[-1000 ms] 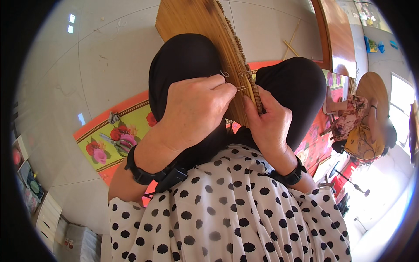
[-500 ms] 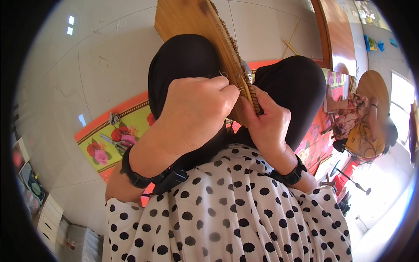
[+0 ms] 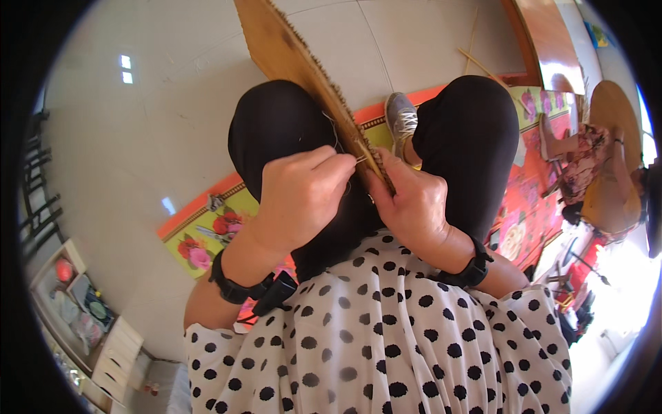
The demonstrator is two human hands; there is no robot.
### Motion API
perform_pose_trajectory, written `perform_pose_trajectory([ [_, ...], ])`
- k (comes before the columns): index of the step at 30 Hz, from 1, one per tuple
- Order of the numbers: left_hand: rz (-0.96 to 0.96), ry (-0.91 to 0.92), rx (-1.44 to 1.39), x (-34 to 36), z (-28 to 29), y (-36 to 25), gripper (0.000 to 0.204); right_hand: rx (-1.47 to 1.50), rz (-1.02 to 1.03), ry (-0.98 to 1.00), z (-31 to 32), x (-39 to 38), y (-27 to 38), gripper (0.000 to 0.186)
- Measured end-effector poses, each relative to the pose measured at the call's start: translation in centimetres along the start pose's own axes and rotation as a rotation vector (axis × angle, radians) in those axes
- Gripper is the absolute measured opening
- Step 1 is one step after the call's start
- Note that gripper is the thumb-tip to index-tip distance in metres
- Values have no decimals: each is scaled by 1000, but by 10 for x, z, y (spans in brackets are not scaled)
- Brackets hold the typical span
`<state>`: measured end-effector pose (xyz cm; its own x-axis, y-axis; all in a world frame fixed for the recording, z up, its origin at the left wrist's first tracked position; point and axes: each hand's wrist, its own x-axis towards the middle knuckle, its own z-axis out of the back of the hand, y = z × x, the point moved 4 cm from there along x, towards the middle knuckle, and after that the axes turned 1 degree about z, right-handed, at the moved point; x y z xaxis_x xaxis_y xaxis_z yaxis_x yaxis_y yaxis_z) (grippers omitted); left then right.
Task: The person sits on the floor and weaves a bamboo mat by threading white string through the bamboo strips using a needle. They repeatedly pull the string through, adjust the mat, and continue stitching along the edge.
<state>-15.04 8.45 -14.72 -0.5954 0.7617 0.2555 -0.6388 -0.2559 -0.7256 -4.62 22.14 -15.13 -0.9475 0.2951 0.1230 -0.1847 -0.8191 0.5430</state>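
A flat tan panel (image 3: 286,45), which looks like woven bamboo with a rough edge, stands tilted between my knees. My right hand (image 3: 417,203) grips its near end, thumb on the edge and fingers mostly hidden behind. On the panel's left side, my left hand (image 3: 300,196) is closed in a pinch on a thin pale thread (image 3: 334,130). Part of that thread loops along the panel above the hand. A short pale piece spans from the pinching fingertips to the panel edge; whether a needle is there is too small to tell.
Beneath me lies a floral mat (image 3: 181,231), with scissors (image 3: 207,230) on its left part. My shoe (image 3: 400,117) shows beyond the panel. Thin sticks (image 3: 483,62) lie on the tiled floor near a wooden furniture piece (image 3: 548,45). Another person (image 3: 607,196) sits at right by an oval board (image 3: 616,110).
The panel has turned more edge-on and swung slightly left. Both hands have shifted with it, a little lower in view. My shoe has come into sight between the knees.
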Motion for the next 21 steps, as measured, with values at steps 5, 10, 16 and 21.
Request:
perform_pose_trajectory([
  [5,102,115,68,-12,18,-5,14,72,69,75,0,-1,13,39],
  [10,319,266,28,-24,30,-5,14,68,86,125,-7,-7,16,42],
  [16,547,347,-69,-31,30,-14,8,53,36,76,-7,-18,8,41],
  [21,550,348,-55,-24,21,-20,7,131,8,43,0,-17,-5,36],
])
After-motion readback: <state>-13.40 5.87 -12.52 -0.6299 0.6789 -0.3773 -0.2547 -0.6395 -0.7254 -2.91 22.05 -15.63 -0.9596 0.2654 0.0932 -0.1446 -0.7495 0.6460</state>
